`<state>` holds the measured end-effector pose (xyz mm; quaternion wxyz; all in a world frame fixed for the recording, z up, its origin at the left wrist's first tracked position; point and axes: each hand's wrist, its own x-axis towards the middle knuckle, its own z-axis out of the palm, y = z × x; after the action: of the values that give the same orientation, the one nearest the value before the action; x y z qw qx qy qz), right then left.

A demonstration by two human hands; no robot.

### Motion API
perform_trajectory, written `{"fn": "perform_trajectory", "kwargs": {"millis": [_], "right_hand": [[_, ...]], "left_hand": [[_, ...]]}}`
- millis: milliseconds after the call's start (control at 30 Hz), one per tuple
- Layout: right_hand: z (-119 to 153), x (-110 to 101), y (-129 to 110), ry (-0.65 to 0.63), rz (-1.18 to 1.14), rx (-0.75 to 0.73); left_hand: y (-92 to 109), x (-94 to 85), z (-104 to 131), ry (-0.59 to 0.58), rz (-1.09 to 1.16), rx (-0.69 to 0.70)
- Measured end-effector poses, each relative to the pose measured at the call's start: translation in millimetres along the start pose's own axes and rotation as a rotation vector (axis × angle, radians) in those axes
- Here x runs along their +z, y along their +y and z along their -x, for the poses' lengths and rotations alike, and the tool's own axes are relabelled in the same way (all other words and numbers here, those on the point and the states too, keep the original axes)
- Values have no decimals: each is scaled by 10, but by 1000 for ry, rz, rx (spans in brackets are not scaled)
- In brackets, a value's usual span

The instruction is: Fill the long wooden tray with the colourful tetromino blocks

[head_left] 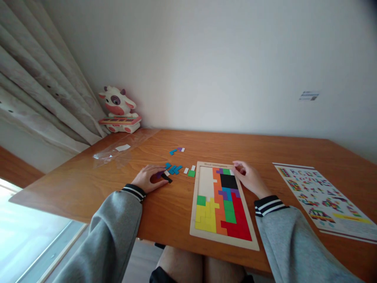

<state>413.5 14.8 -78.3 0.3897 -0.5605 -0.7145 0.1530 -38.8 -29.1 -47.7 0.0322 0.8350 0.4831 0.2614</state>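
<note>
Head view, and right here in front of me the wooden frame [224,239] lies flat on the table [165,212], its near end packed: yellow pieces [206,218] left, an orange column [218,214] next, red pieces [241,220] right. Up past the black block [228,181], that right side looks filled to the far rim. What's left? The bare patch [205,182] at far left, beyond a green piece [201,201]; I'd call it well past halfway.

My left hand [149,179] arches over loose pieces, thumb against a black piece [166,178]; pinched or merely touched, I can't tell. My right hand [249,179] curls at the frame's far right corner; whether it grips anything, I can't tell. Between them wait blue pieces [175,169] and a loose green piece [191,173], with another blue piece [173,151] farther off.

Now the murky bits: yellow seams blur together, my left fingers partly cover a purple piece [159,174], my right ones hide that corner, and the frame's far lettering is unreadable.
</note>
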Motion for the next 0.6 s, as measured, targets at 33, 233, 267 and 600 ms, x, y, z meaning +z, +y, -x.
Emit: {"fn": "perform_trajectory", "kwargs": {"millis": [33,233,267,600], "right_hand": [[-2,1,-2,6,2,-4],[-3,-5,-23,-2,-5,14],[-1,-8,-26,-1,-3,18],[10,-27,-75,8,-17,29]], "left_hand": [[16,16,-13,2,4,3],[75,52,-36,38,54,-60],[82,43,-30,34,59,-65],[-57,-76,148,41,41,-216]]}}
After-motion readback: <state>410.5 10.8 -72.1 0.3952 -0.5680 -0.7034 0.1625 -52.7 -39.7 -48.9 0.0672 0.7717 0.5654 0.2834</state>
